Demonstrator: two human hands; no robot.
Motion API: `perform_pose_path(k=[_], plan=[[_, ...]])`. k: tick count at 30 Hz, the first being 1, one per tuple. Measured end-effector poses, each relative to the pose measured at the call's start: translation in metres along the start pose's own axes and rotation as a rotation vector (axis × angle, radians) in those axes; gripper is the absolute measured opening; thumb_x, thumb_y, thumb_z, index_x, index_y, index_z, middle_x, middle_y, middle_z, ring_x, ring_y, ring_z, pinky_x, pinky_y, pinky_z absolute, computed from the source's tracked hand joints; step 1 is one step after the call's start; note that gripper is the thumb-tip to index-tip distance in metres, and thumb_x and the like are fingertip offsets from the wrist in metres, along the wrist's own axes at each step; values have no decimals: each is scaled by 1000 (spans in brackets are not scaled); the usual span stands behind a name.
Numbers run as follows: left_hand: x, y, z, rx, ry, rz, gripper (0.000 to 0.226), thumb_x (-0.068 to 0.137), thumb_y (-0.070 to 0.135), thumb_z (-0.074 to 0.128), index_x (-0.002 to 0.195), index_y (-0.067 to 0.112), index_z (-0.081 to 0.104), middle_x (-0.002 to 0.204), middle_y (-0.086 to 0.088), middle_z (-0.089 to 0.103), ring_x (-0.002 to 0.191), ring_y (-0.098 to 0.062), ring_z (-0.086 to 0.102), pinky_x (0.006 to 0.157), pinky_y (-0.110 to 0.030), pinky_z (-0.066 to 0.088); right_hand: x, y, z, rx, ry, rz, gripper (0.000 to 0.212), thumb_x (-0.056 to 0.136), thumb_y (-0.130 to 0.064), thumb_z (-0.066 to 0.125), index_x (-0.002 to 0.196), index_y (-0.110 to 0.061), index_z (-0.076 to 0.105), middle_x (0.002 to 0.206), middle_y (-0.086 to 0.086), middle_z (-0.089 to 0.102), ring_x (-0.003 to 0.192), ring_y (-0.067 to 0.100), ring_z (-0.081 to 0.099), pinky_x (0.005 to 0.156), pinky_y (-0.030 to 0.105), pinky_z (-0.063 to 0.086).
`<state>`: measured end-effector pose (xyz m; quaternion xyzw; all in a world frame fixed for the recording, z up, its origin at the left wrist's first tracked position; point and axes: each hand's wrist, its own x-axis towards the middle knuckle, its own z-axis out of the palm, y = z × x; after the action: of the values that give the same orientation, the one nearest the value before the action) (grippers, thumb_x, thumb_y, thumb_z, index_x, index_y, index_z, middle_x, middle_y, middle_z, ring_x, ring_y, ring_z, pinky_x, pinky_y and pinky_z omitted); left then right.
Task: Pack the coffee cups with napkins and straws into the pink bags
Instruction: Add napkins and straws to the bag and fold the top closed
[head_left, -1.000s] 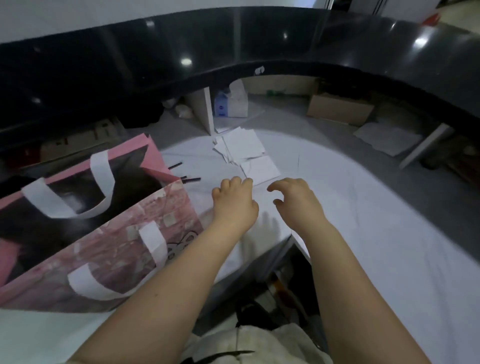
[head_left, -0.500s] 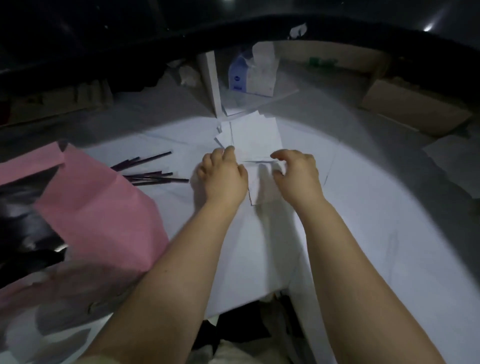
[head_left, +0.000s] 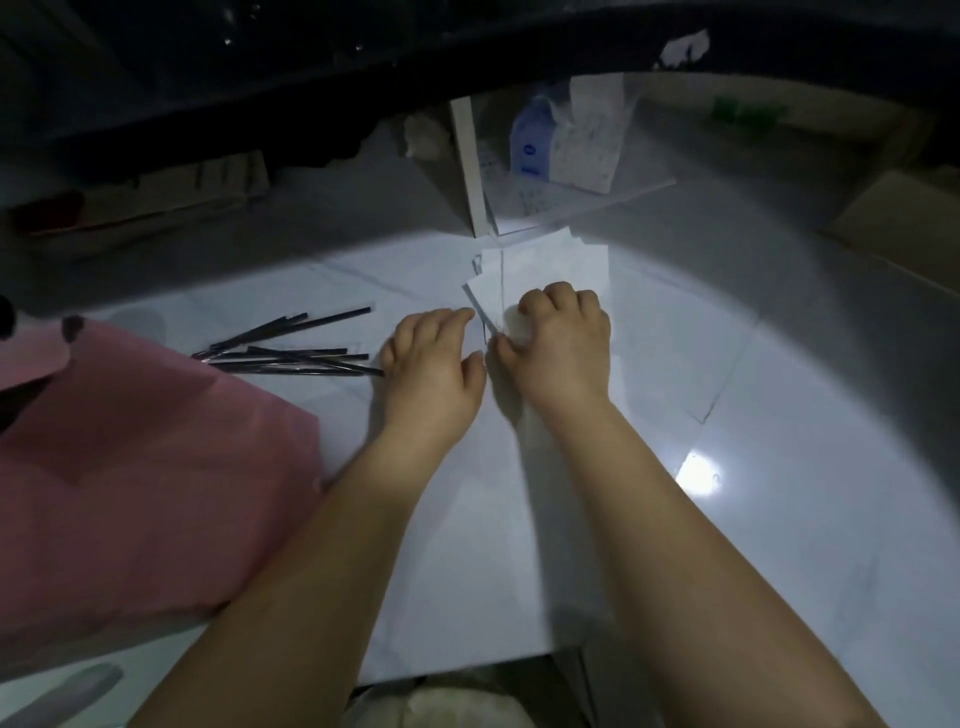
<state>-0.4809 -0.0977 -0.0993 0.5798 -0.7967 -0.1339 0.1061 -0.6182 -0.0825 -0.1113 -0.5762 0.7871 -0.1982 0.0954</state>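
A loose pile of white napkins (head_left: 556, 265) lies on the white table (head_left: 467, 545), just beyond my hands. My right hand (head_left: 563, 343) sits on the pile's near edge, and its curled fingers pinch a napkin, a white fold showing under them. Close beside it on the left, my left hand (head_left: 431, 364) rests with relaxed fingers that touch the pile's left edge and hold nothing. Several black straws (head_left: 291, 348) lie scattered left of my left hand. A pink bag (head_left: 130, 467) fills the left side, its opening mostly out of view. No coffee cup can be seen.
A blue and white tissue pack (head_left: 566, 140) stands behind the napkins next to an upright white board (head_left: 467, 161). Cardboard boxes (head_left: 909, 218) lie on the grey floor at the right. A black counter (head_left: 311, 62) arches over the back.
Both hands reached forward onto the napkin pile. My right hand's fingers have closed on a napkin, and my left hand has shifted a little left. The view has tilted down.
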Motion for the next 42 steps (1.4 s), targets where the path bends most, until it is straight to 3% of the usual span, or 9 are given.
perform_pose_path(k=[9, 16, 21, 26, 31, 34, 37, 42], plan=[[8, 12, -9, -7, 28, -3, 46, 90, 24, 57, 135, 15, 53, 138, -4, 53, 132, -25, 37, 105, -38, 27, 0, 0, -8, 269, 45, 125, 20, 85, -23, 58, 89, -8, 71, 101, 6, 64, 98, 30, 48, 83, 38, 39], [8, 19, -13, -9, 38, -11, 52, 88, 22, 59, 139, 18, 50, 137, -1, 52, 131, -24, 36, 105, -37, 25, -4, 6, -5, 163, 13, -13, 18, 79, -20, 65, 88, -4, 65, 98, 10, 61, 91, 33, 49, 78, 39, 38], [3, 22, -22, 15, 29, -16, 52, 88, 23, 57, 140, 19, 48, 137, -1, 51, 132, -24, 35, 106, -38, 24, -2, 8, -13, 229, 42, 21, 9, 84, -5, 54, 88, -2, 61, 89, 12, 62, 86, 33, 50, 72, 41, 39], [0, 34, -41, 34, 50, -13, 55, 88, 23, 56, 141, 22, 44, 137, -1, 50, 130, -25, 34, 105, -39, 24, -7, 9, -41, 357, 178, 98, 6, 93, -13, 47, 95, -13, 53, 79, 4, 57, 71, 27, 48, 56, 35, 34], [-5, 49, -69, 36, 61, 60, 54, 88, 21, 52, 142, 23, 41, 136, 0, 48, 126, -26, 36, 102, -40, 26, -23, 8, -87, 453, 319, 88, 8, 94, -17, 50, 95, -18, 57, 80, -1, 59, 74, 20, 50, 60, 34, 35], [-13, 58, -91, 24, 101, 123, 52, 89, 20, 51, 141, 26, 43, 137, 2, 48, 126, -24, 35, 101, -39, 25, -39, 2, -115, 468, 405, 46, 13, 93, -13, 52, 94, -22, 62, 78, -11, 55, 72, 7, 47, 57, 22, 31], [-23, 64, -118, 20, 138, 173, 48, 87, 20, 52, 135, 27, 48, 135, 3, 50, 126, -23, 36, 101, -40, 25, -55, -12, -141, 464, 454, 24, 21, 93, -10, 54, 93, -30, 61, 80, -15, 56, 75, 5, 52, 61, 13, 38], [-44, 61, -178, 30, 168, 191, 44, 89, 22, 55, 132, 28, 50, 130, 0, 54, 123, -27, 39, 99, -44, 30, -78, -56, -183, 446, 462, -61, 27, 95, -16, 56, 92, -42, 55, 81, -21, 56, 79, 0, 56, 64, 20, 45]])
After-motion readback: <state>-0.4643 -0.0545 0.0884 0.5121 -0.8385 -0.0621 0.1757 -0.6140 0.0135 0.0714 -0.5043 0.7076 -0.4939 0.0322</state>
